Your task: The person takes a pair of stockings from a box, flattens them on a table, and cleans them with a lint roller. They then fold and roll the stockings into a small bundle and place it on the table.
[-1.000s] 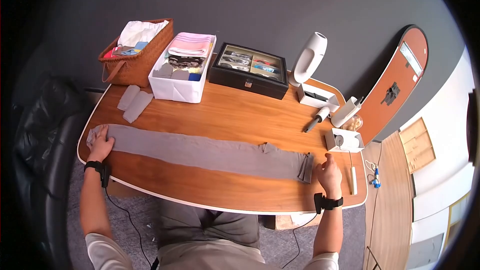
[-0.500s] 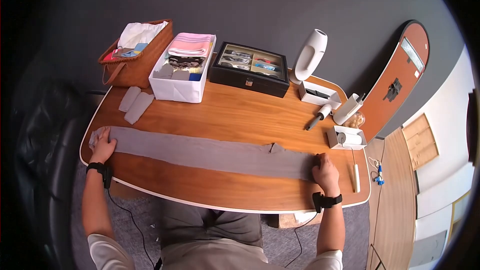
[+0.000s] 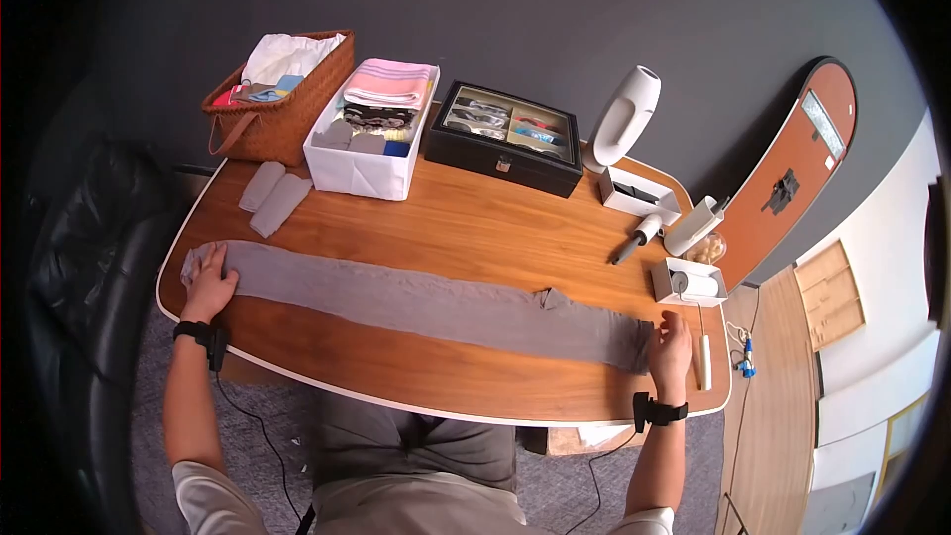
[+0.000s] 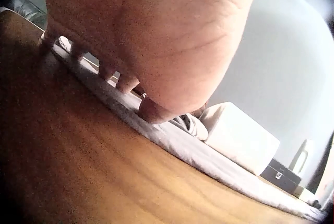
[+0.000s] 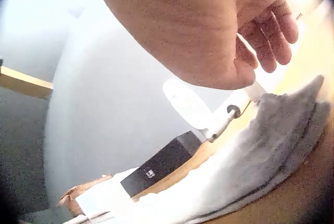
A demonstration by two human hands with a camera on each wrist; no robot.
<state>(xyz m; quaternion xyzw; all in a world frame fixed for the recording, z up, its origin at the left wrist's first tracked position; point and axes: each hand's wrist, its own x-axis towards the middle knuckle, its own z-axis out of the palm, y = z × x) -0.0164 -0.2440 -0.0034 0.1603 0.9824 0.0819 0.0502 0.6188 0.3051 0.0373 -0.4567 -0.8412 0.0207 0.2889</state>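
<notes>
A long grey cloth garment [image 3: 426,305] lies flat across the table as a strip, with a small bunched bit on its far edge toward the right. My left hand [image 3: 210,287] presses its left end with spread fingers; in the left wrist view the fingertips [image 4: 151,114] rest on the cloth. Beside the right end is my right hand [image 3: 672,352], its fingers loosely bent. The right wrist view shows these fingers [image 5: 267,59] above the cloth [image 5: 271,130], holding nothing.
Two folded grey cloth pieces [image 3: 279,206] lie at the back left, near a wicker basket [image 3: 267,134] and a white bin [image 3: 362,173] of folded cloth. Behind stand a black glasses case [image 3: 500,163] and a white vase-like object [image 3: 626,119]. A lint roller [image 3: 636,240] and white boxes [image 3: 690,282] are at right.
My right hand came onto the garment's right end, then let go and shifted slightly right. That end now lies straighter and reaches further right. My left hand stayed on the left end.
</notes>
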